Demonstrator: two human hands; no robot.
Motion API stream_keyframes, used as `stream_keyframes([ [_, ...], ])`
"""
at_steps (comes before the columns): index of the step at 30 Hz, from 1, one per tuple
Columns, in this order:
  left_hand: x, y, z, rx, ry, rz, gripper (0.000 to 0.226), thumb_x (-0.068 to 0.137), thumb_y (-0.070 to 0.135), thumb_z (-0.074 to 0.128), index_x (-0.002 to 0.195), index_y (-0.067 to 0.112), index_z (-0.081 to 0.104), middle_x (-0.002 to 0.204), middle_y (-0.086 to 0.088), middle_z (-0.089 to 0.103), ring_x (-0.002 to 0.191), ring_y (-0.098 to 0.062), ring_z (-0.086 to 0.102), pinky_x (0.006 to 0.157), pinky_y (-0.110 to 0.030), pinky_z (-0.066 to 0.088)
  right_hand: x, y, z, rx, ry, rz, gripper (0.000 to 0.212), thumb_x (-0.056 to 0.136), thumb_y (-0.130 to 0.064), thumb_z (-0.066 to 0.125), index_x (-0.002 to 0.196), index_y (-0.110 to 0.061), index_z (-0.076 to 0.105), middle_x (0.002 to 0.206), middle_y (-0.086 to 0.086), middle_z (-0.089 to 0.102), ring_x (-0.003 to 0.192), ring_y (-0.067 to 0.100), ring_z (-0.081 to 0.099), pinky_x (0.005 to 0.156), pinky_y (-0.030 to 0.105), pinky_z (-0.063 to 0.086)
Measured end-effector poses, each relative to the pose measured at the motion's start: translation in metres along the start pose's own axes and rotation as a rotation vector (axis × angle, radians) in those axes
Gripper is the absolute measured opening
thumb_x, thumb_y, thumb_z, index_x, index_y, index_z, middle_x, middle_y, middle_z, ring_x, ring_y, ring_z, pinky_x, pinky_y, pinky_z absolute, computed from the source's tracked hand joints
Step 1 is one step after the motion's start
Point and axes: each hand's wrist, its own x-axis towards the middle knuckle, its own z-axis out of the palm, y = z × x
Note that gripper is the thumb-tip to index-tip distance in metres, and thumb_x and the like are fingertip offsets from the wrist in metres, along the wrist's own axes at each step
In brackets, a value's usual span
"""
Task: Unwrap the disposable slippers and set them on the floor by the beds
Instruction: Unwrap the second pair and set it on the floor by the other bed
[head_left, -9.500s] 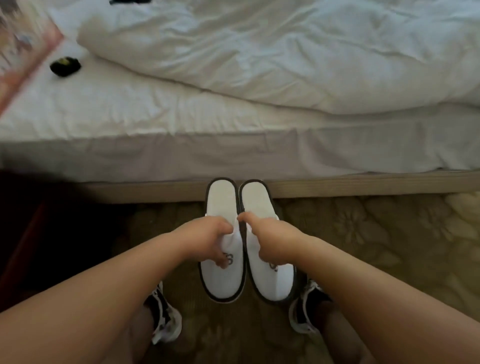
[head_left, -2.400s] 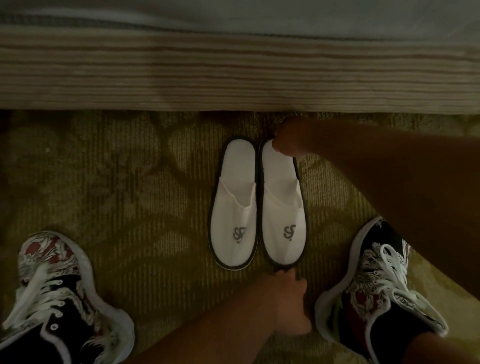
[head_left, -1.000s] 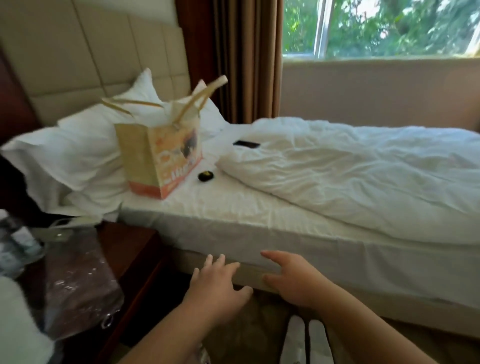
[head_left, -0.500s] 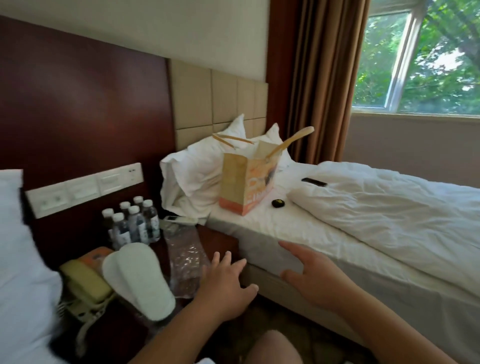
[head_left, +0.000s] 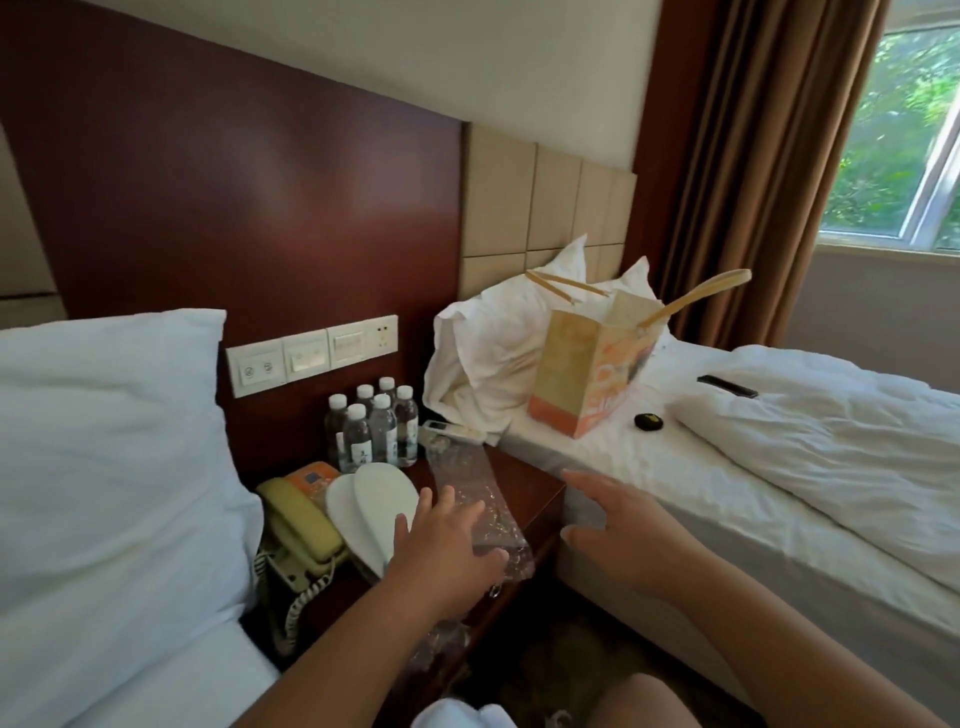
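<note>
Reaching over the nightstand surface (head_left: 535, 486) with both hands empty: left hand (head_left: 441, 545) with fingers spread above the clear wrapper (head_left: 475, 499), right hand (head_left: 618, 530) open near the right bed (head_left: 675, 519). Second slipper pair (head_left: 371, 506) stacked soles-up at left on the surface, leaning on the phone (head_left: 298, 525), near the water bottles (head_left: 374, 426).
</note>
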Motion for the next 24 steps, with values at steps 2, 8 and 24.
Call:
stream_keyframes([
  [2, 0.001, -0.013, -0.002, -0.019, 0.012, -0.011, 0.076, 0.086, 0.063, 0.045, 0.154, 0.037, 0.025, 0.167, -0.003, 0.004, 0.152, -0.026, -0.009, 0.119, -0.054, -0.003, 0.008, -0.009, 0.007, -0.012, -0.018, -0.009, 0.069, 0.085, -0.043, 0.062, 0.148, -0.041, 0.033, 0.153, -0.012, 0.039, 0.139, 0.016, 0.038, 0.115, 0.037, 0.029],
  [8, 0.007, -0.051, 0.000, -0.029, 0.032, -0.063, 0.075, 0.086, 0.066, 0.044, 0.153, 0.037, 0.026, 0.167, -0.003, 0.008, 0.152, -0.027, -0.005, 0.119, -0.055, 0.003, 0.033, -0.036, 0.031, -0.013, -0.104, -0.028, 0.071, 0.087, -0.038, 0.061, 0.150, -0.040, 0.029, 0.152, -0.011, 0.040, 0.130, 0.017, 0.048, 0.112, 0.043, 0.035],
  [24, 0.036, -0.128, 0.051, -0.295, 0.000, -0.283, 0.069, 0.088, 0.054, 0.057, 0.149, 0.028, 0.038, 0.160, -0.003, 0.027, 0.147, -0.022, 0.019, 0.116, -0.044, 0.027, 0.119, -0.052, 0.150, 0.055, -0.319, -0.050, 0.075, 0.084, -0.036, 0.063, 0.150, -0.036, 0.028, 0.147, -0.002, 0.047, 0.124, 0.018, 0.051, 0.092, 0.028, 0.044],
])
